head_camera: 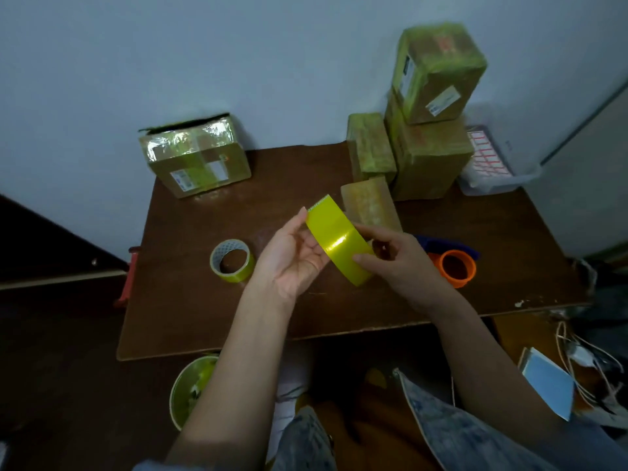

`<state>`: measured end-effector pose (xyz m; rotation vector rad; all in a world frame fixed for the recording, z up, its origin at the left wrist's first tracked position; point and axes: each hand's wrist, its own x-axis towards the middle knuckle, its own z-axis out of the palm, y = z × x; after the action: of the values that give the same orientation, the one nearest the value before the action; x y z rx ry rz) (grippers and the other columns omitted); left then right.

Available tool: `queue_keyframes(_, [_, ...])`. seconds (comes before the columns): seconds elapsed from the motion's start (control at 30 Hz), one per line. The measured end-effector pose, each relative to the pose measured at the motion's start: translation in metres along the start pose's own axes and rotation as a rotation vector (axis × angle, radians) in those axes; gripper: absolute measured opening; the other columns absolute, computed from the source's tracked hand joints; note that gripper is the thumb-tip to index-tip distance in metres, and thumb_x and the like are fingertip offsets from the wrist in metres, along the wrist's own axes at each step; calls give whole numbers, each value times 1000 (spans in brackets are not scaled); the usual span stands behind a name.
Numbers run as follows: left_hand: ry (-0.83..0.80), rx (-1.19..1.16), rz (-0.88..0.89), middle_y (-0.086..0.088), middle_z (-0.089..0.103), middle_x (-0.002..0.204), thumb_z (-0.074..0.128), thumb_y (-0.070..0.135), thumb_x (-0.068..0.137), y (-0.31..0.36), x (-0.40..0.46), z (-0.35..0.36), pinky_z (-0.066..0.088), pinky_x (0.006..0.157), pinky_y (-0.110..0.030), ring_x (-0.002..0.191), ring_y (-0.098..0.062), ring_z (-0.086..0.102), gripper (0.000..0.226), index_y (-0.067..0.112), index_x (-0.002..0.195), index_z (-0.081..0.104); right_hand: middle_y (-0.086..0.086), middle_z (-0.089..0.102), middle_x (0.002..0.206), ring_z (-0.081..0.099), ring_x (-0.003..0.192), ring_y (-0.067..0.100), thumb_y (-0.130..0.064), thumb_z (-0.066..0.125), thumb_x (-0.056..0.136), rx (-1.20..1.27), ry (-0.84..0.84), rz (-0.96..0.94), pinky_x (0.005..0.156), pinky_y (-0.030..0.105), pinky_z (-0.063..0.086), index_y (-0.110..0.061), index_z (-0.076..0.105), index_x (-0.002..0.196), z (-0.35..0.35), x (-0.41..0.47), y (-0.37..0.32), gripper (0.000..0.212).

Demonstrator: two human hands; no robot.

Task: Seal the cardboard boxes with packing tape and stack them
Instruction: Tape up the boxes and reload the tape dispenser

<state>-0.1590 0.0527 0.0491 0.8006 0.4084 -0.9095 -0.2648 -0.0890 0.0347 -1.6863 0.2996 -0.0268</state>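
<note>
We hold the tape roll [339, 241] between both hands, left hand [294, 258] cupping it, right hand [394, 263] pinching its rim. The small box [372, 205] lies just beyond on the counter [190, 300], nearer our right hand.

Table rear left: box [198, 158] at the wall.
Table rear right: stack of boxes [433, 110], a smaller box [371, 146] left of it, a tray [492, 180] right of it.
Before the stack: flat box [372, 202].
Near left: tape roll [232, 260] (lying flat).
Near right: dispenser [455, 261].
Under the table's front edge: bin [190, 389].
</note>
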Motion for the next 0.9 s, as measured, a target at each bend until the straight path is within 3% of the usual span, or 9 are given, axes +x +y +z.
queue_keyframes(0.07, [-47, 8, 10, -25, 55, 133, 53, 24, 93, -2, 1, 10, 53, 86, -50, 119, -33, 58, 48, -4, 132, 51, -7, 62, 89, 55, 78, 1, -25, 70, 81, 72, 86, 5, 69, 14, 46, -22, 69, 113, -6, 1, -1, 32])
queue_keyframes(0.17, [-113, 72, 22, -25, 65, 115, 56, 21, 85, -6, -2, 25, 59, 82, -44, 104, -32, 66, 38, -3, 115, 60, 8, 61, 86, 56, 79, 11, -26, 70, 82, 151, 146, 5, 70, 27, 49, -16, 70, 101, -13, 1, -2, 21])
queue_keyframes(0.23, [-154, 107, 42, -23, 68, 110, 57, 20, 82, -7, -4, 31, 58, 84, -41, 102, -30, 67, 38, -2, 112, 61, 21, 62, 95, 58, 85, 19, -35, 70, 78, 177, 171, -13, 74, 35, 50, -13, 69, 99, -16, 0, -5, 31])
queue_keyframes(0.33, [-232, 216, 82, -25, 61, 125, 56, 17, 82, -11, -6, 37, 48, 99, -41, 120, -33, 57, 44, -3, 121, 57, 30, 57, 101, 54, 85, 24, -45, 68, 72, 203, 224, -30, 74, 37, 46, -3, 63, 98, -21, 1, -10, 50])
queue_keyframes(0.6, [-317, 580, 243, -23, 61, 124, 62, 4, 77, -20, -11, 47, 45, 104, -36, 115, -30, 57, 52, -4, 127, 55, -2, 64, 83, 59, 75, 8, -31, 62, 82, 278, 245, -5, 65, 22, 48, -17, 63, 91, -35, 7, -27, 16])
queue_keyframes(0.67, [-307, 683, 273, -20, 64, 118, 64, 4, 77, -20, -12, 47, 47, 101, -36, 108, -28, 60, 50, -3, 127, 57, 1, 66, 86, 61, 78, 10, -25, 61, 89, 263, 223, 23, 68, 27, 48, -16, 65, 93, -37, 7, -31, 10])
queue_keyframes(0.73, [-301, 763, 302, -17, 69, 110, 64, -2, 82, -21, -12, 46, 53, 92, -31, 99, -22, 65, 43, -3, 125, 58, 13, 65, 91, 61, 83, 19, -29, 60, 88, 271, 215, 56, 72, 35, 48, -10, 67, 98, -38, 7, -34, 23])
queue_keyframes(0.83, [-306, 875, 322, 11, 70, 77, 59, -13, 85, -27, -10, 46, 51, 70, -15, 75, -1, 65, 30, -8, 115, 59, 18, 63, 93, 61, 84, 24, -25, 56, 94, 317, 235, 109, 72, 36, 47, -2, 64, 104, -37, 7, -38, 27])
queue_keyframes(0.9, [-298, 923, 332, 9, 67, 78, 62, -13, 84, -32, -7, 45, 52, 74, -17, 79, -3, 65, 29, -9, 112, 60, 14, 63, 91, 60, 82, 24, -17, 50, 98, 328, 243, 123, 72, 35, 46, -2, 65, 100, -36, 7, -38, 21])
